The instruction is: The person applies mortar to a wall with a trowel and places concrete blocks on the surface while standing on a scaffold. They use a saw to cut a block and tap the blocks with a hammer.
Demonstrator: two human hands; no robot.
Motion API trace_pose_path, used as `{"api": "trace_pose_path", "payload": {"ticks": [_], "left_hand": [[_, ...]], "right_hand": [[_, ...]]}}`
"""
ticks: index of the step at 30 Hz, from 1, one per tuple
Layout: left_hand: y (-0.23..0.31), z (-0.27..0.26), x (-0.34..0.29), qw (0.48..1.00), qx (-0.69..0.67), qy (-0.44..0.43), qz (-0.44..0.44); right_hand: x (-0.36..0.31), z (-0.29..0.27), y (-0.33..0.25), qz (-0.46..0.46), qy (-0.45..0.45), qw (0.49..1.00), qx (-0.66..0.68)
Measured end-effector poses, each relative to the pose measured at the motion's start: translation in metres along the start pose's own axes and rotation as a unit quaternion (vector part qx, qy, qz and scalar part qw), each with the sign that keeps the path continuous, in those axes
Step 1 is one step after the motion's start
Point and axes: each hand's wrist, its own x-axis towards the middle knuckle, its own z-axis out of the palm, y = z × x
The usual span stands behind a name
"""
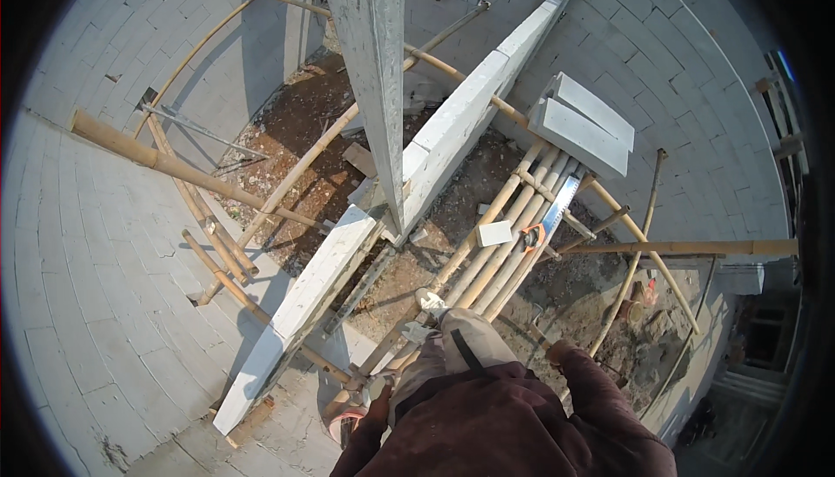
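Low in the view, my left hand hangs beside my left leg, near a reddish bucket; its fingers are too dark and small to read. My right hand reaches out to the right of my legs, closed around a slim, light-coloured handle, with the tool's kind unclear. My feet are on a platform of bamboo poles. Ahead on the poles lie a hand saw with an orange handle and a small white block offcut. Both are apart from my hands.
Pale blocks rest at the platform's far end. A low block wall runs diagonally past a tall concrete post. Bamboo poles cross at the left and right. Rubble-strewn ground lies below; tall block walls surround it.
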Motion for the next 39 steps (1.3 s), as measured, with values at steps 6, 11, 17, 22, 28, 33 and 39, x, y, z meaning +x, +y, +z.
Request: {"api": "trace_pose_path", "payload": {"ticks": [6, 11, 17, 22, 28, 33, 39], "left_hand": [[0.030, 0.045, -0.027, 0.944, 0.314, -0.050, 0.091], [0.100, 0.082, -0.054, 0.865, 0.440, -0.023, 0.240], [0.192, 0.215, -0.082, 0.893, 0.293, 0.045, 0.339], [0.238, 0.345, -0.115, 0.889, 0.339, -0.073, 0.298], [0.248, 0.410, -0.148, 0.908, -0.151, -0.173, 0.351], [0.246, 0.347, -0.149, 0.772, 0.102, 0.127, 0.614], [0.248, 0.309, -0.138, 0.842, 0.119, 0.220, 0.478]], "right_hand": [[0.052, 0.015, 0.134, 0.005, 0.027, 0.999, -0.047], [0.063, -0.051, 0.101, 0.028, 0.113, 0.993, 0.033], [0.019, -0.190, -0.007, -0.246, 0.135, 0.958, -0.065], [-0.027, -0.259, -0.074, -0.532, 0.068, 0.841, -0.070], [-0.020, -0.265, -0.102, -0.646, 0.090, 0.755, -0.066], [0.001, -0.267, -0.096, -0.604, 0.155, 0.779, 0.072], [0.144, -0.219, 0.075, -0.233, 0.087, 0.968, -0.003]]}}
